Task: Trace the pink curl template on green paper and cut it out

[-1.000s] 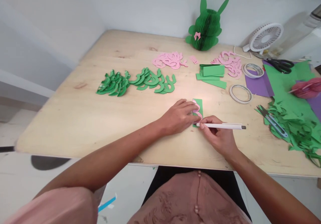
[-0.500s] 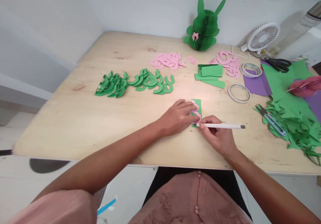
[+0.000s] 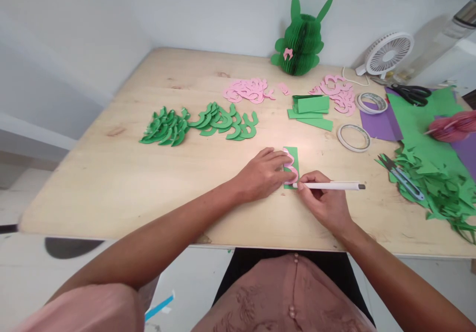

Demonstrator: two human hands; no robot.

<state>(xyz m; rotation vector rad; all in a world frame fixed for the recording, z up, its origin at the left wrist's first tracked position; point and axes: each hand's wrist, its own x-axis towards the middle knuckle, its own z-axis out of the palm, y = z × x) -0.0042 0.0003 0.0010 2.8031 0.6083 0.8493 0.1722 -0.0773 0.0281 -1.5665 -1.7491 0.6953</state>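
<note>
In my right hand (image 3: 324, 204) is a white pen (image 3: 334, 186), held between closed fingers and thumb. Its tip is at the lower edge of a curvy pink paper cutout (image 3: 293, 174). That cutout lies on a narrow green paper strip (image 3: 294, 152) on the table. My left hand (image 3: 262, 175) rests over the left side of both, its outstretched fingertips pressing the cutout flat against the strip. Part of the cutout is hidden under those fingers.
Green curved cutouts (image 3: 223, 119) and folded green pieces (image 3: 165, 127) lie left. Behind are pink cutouts (image 3: 248, 90), green strips (image 3: 310, 112) and a green paper figure (image 3: 303, 46). Tape rolls (image 3: 354, 137), snips (image 3: 403, 179), green scraps (image 3: 442, 188) and a fan (image 3: 390, 54) stand right.
The pen and its tip have shifted very slightly to the right at the cutout's lower edge. My left hand stays in place on the paper.
</note>
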